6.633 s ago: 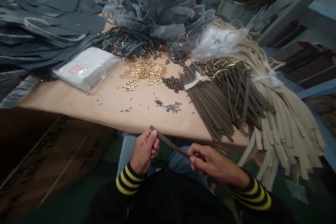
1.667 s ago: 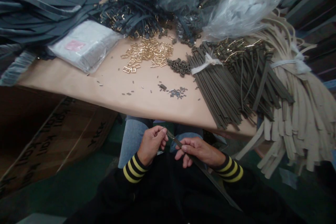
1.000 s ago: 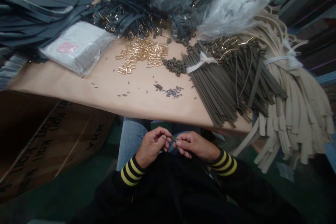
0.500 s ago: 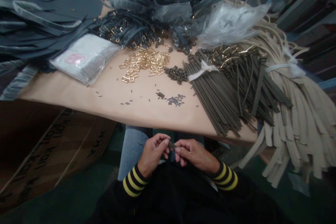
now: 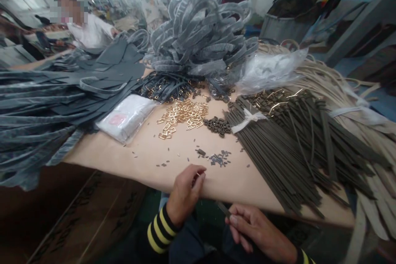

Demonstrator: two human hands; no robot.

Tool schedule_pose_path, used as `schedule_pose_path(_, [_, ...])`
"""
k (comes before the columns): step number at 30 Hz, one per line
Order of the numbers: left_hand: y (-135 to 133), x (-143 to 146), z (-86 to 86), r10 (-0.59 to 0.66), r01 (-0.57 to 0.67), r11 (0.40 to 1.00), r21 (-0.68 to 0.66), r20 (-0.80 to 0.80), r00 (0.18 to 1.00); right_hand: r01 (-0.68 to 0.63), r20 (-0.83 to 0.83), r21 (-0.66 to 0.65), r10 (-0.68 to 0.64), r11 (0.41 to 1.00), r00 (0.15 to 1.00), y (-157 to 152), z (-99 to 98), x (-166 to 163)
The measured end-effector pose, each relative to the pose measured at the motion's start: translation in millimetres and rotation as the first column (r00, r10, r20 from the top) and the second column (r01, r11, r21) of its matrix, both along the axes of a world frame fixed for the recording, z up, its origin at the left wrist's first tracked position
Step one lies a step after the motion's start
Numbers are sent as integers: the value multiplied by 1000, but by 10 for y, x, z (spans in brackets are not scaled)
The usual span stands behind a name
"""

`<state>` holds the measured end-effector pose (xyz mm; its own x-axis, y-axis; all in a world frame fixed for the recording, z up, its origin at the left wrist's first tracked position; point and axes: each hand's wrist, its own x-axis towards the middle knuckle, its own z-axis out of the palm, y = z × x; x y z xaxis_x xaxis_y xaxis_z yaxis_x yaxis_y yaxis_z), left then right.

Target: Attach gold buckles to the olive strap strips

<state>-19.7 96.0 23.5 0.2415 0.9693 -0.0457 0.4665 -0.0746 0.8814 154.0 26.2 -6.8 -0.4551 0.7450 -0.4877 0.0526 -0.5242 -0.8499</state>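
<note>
My left hand [image 5: 187, 192] is above the front edge of the table, fingers curled, with a gap between thumb and forefinger and nothing visible in it. Just ahead of it is a scatter of small grey metal pieces [image 5: 219, 158], beside a short dark piece [image 5: 201, 152]. Lower and to the right, in front of the table edge, my right hand [image 5: 250, 227] pinches a narrow dark olive strap [image 5: 223, 208], whose end points up and left. The rest of that strap is hidden by the hand.
Gold buckles [image 5: 185, 113] and dark loops [image 5: 218, 126] lie mid-table. Tied olive straps [image 5: 269, 156] and beige straps [image 5: 371, 210] cover the right. Grey strips [image 5: 198, 33] pile up behind; a plastic-wrapped packet [image 5: 125, 117] lies left. A co-worker [image 5: 89, 29] is beyond.
My hands have separated: the left rose toward the table and let go of the strap, while the right moved right and down with it. The camera view has tilted up.
</note>
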Motion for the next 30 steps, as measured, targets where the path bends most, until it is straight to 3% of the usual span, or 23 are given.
schedule_pose_path(3, [419, 78, 91, -85, 128, 966, 223, -194, 977, 5, -50, -3, -5, 1000, 999, 30, -43, -12])
schedule_pose_path(5, [649, 230, 100, -155, 268, 907, 326, -332, 930, 12, -71, 1, -11, 1000, 997, 41, -72, -16])
schedule_pose_path(8, [894, 512, 64, -190, 454, 804, 383, -557, 808, 19, -91, -9, -20, 1000, 996, 50, -111, -5])
schedule_pose_path(10, [1006, 658, 19, -176, 517, 773, 369, -658, 732, 21, -110, -20, -23, 1000, 994, 49, -135, 9])
schedule_pose_path(12, [1090, 742, -33, -169, 535, 767, 353, -693, 701, 25, -124, -24, -28, 999, 992, 45, -152, 23])
schedule_pose_path(16, [1197, 795, -97, -183, 519, 779, 351, -664, 725, 31, -132, -23, -34, 999, 991, 38, -132, 35])
schedule_pose_path(20, [1145, 785, -4, -198, 486, 802, 348, -613, 765, 46, -83, 49, -42, 998, 996, 30, -29, 76])
schedule_pose_path(22, [993, 727, 86, -234, 419, 852, 314, -489, 841, 97, -10, 136, -97, 986, 995, 21, 50, 125])
schedule_pose_path(23, [881, 680, 127, -269, 357, 901, 246, -329, 905, 128, 36, 186, -137, 974, 990, 15, 95, 151])
schedule_pose_path(25, [606, 563, 180, -276, 284, 957, -58, 116, 954, 178, 127, 282, -221, 943, 967, 2, 190, 193])
schedule_pose_path(27, [310, 443, 180, -76, 250, 904, -347, 445, 892, 195, 202, 354, -278, 915, 939, -8, 278, 200])
schedule_pose_path(30, [-51, 313, 110, 233, 213, 772, -600, 578, 782, 156, 279, 425, -293, 891, 914, -15, 366, 139])
